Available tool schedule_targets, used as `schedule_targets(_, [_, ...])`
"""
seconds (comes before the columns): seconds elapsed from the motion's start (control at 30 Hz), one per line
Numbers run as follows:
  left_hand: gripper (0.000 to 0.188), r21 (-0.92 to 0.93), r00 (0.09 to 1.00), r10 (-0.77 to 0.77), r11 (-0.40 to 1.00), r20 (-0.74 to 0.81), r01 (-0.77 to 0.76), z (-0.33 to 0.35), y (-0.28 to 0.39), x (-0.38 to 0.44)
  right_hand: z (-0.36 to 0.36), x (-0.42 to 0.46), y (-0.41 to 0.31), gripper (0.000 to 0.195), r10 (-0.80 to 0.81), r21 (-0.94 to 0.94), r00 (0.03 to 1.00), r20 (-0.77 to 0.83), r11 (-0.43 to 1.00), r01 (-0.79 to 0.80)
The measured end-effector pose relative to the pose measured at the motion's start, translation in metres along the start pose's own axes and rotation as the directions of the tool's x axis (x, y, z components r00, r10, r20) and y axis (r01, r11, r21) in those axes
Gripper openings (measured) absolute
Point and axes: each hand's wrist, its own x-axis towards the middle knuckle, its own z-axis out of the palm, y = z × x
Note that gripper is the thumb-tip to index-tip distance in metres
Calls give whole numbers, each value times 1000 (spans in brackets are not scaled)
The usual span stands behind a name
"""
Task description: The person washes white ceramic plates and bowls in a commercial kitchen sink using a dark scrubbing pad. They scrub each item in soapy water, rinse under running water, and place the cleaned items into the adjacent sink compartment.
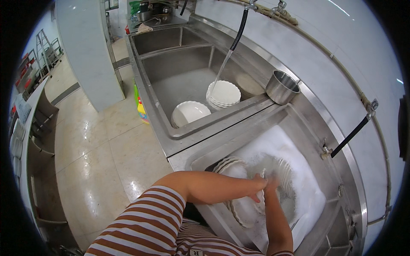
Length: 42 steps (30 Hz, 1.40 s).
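My left hand [258, 186] grips the rim of a white scalloped plate [263, 195], which stands on edge in the soapy basin. Beside it, my right hand [272, 183] is at the plate's other face, partly blurred and near the water; its fingers are hard to make out. White suds [307, 185] cover much of the water. More scalloped plates [231, 164] lean at the basin's left side, and a row of them [286, 176] stands under the water to the right of my hands. Another plate edge [240, 216] shows below my left forearm.
Water runs from a black hose [240, 30] onto stacked scalloped dishes [225, 92] in the farther sink. A white bowl [192, 112] lies near them. A steel pot [282, 88] stands on the ledge between basins. A second hose [349, 137] hangs at the right wall.
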Motion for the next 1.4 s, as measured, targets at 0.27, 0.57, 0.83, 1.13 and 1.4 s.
schedule_targets(0.27, [77,-100,986,-90,992,-137,76,-6,5,-3,-23,-63,-71,24,63,569,824,563,694,-442])
schedule_targets(0.57, [56,-18,997,-26,999,72,28,-4,-9,21,-10,-19,-1,26,-49,-140,981,-189,990,23])
schedule_targets(0.83, [40,-69,1000,-4,998,-1,4,-12,-2,14,6,-24,-60,18,128,795,870,477,359,-489])
schedule_targets(1.13, [59,-48,1000,-7,999,9,8,-13,0,13,-26,-46,21,27,-40,-539,959,281,820,192])
schedule_targets(1.4, [63,106,996,88,990,17,-90,-8,5,2,-50,-87,-64,51,51,719,905,422,589,-368])
